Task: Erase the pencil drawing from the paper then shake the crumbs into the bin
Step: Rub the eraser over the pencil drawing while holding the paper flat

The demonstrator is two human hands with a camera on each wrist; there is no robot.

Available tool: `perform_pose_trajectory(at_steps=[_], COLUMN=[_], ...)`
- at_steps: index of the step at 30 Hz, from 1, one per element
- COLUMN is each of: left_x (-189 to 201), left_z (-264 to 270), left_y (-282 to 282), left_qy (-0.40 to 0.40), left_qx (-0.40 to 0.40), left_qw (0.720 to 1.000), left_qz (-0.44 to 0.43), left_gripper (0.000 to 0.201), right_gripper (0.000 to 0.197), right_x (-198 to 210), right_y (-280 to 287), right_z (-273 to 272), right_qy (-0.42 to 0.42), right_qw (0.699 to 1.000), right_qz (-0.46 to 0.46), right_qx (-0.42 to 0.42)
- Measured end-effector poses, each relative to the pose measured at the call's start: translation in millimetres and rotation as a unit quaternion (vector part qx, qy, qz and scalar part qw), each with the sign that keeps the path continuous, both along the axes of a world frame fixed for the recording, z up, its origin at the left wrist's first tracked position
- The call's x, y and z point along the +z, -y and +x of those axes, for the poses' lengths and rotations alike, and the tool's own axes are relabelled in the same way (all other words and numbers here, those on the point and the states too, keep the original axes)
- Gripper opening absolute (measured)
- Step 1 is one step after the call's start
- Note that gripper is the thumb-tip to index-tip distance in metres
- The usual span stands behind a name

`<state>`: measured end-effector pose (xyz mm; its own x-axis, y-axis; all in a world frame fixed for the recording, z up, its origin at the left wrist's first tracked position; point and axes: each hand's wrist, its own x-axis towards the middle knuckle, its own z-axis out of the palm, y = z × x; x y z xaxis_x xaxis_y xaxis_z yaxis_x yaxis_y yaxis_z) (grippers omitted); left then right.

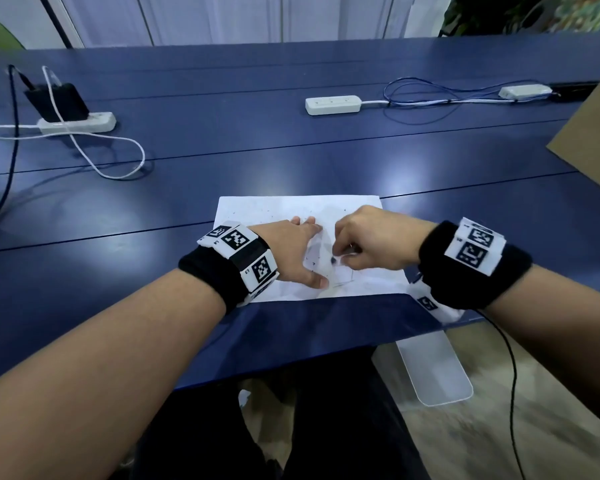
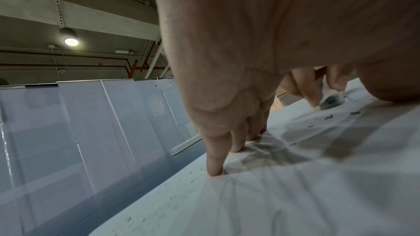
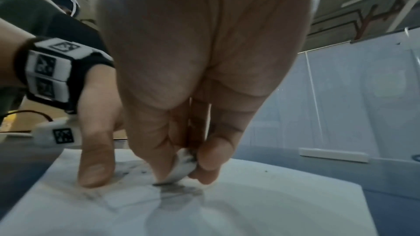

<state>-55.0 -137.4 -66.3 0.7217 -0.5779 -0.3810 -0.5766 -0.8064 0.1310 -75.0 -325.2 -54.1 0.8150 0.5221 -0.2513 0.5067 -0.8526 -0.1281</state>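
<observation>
A white sheet of paper lies on the blue table near its front edge, with faint pencil lines and dark eraser crumbs scattered over it. My left hand lies flat on the paper, fingers straight and fingertips pressing it down. My right hand pinches a small white eraser between thumb and fingers, its smudged tip touching the paper over a grey pencil patch. The eraser also shows beyond my left palm. No bin is identifiable.
Two white power strips with cables lie further back on the table, a black adapter plugged into the left one. A cardboard sheet stands at the right. A translucent white tray-like object sits below the table edge.
</observation>
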Motion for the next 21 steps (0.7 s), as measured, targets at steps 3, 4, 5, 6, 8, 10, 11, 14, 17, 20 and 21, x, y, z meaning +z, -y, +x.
perform_pose_trajectory(at_steps=[3, 4, 5, 6, 8, 10, 11, 14, 17, 20, 21], left_x=[-1.8, -0.9, -0.3, 0.4, 0.3, -1.8, -2.8, -2.8, -0.7, 1.0, 1.0], left_z=[1.4, 1.1, 1.1, 1.1, 1.6, 2.8, 3.5, 3.6, 2.6, 1.3, 1.4], left_y=[1.0, 2.2, 2.7, 3.0, 2.3, 2.0, 1.8, 1.5, 2.5, 2.1, 1.7], left_qy=[0.0, 0.002, 0.003, 0.004, 0.006, 0.002, -0.002, -0.005, 0.002, 0.005, 0.006], left_qx=[-0.012, -0.017, -0.02, -0.022, -0.02, -0.016, -0.014, -0.015, -0.02, -0.02, -0.02], left_qw=[1.0, 1.0, 1.0, 1.0, 1.0, 1.0, 1.0, 1.0, 1.0, 1.0, 1.0], left_qz=[0.004, 0.008, 0.012, 0.014, 0.013, 0.008, 0.006, 0.004, 0.015, 0.017, 0.015], left_gripper=[0.105, 0.104, 0.104, 0.104, 0.104, 0.105, 0.106, 0.106, 0.104, 0.104, 0.104], right_gripper=[0.023, 0.022, 0.019, 0.017, 0.017, 0.018, 0.018, 0.019, 0.022, 0.017, 0.017], right_x=[-0.9, 0.3, 0.7, 0.8, 0.5, -0.7, -0.7, -0.7, 1.4, 1.0, 1.6], right_y=[0.4, 1.0, 1.8, 2.9, 2.8, 3.2, 2.8, 0.1, 2.0, 4.4, 3.8], right_z=[11.0, 18.9, 25.9, 30.4, 27.4, 12.9, 4.7, 2.0, 25.3, 31.1, 24.8], right_qy=[0.016, 0.025, 0.026, 0.027, 0.038, 0.038, 0.023, -0.007, 0.024, 0.032, 0.035], right_qw=[0.999, 0.998, 0.997, 0.996, 0.997, 0.999, 1.0, 1.0, 0.997, 0.996, 0.997], right_qz=[-0.019, -0.015, -0.011, -0.006, -0.005, -0.001, -0.002, -0.008, -0.006, 0.004, 0.012], right_qx=[-0.025, -0.049, -0.07, -0.079, -0.066, -0.022, -0.004, -0.005, -0.076, -0.086, -0.066])
